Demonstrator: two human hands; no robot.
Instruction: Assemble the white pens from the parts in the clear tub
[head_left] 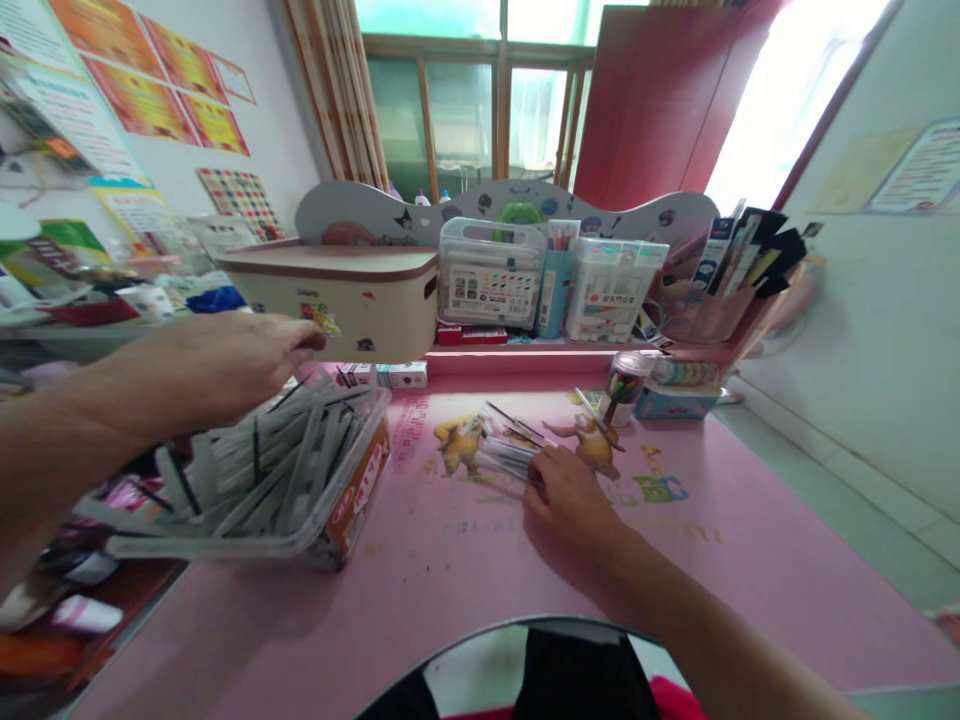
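Observation:
My left hand (232,365) is over a clear plastic box (217,546) at the left. Its fingers are curled together and point down; what they hold, if anything, is hidden. Many slim, pen-like clear and black sticks (289,470) fill the box, lying at various angles. My right hand (574,500) rests on the pink table, its fingers curled against the near end of a small bundle of slim clear pens (506,458). A thin dark stick (517,422) lies just beyond the bundle.
A clear jar of pens (626,385) stands at the back right beside a blue box (679,402). Along the rear shelf are a lidded cream bin (337,305), a clear marker case (491,275) and a pen holder (705,308). The pink table (450,600) curves inward at the front.

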